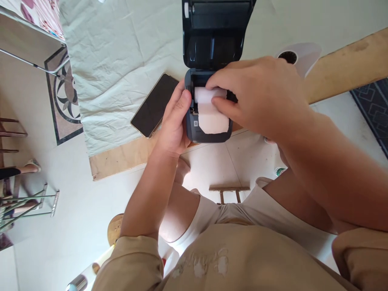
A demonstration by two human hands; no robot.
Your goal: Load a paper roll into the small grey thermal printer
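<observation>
Pale cloth-covered table point(121, 60), left hand point(174, 121) gripping open printer point(209, 101), right hand point(260, 95) grip pinching its paper roll point(209, 111).

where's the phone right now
In the head view the phone lies face up on the pale cloth, just left of the left hand and the open printer.

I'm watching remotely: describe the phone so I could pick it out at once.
Start at the pale green wrinkled cloth covering the wooden tabletop. Near its front edge stands a small dark printer with its lid open, gripped on its side by the left hand. Just beyond that hand lies the flat black rectangular phone, screen dark, set diagonally; it is the only flat, glossy slab there.
</observation>
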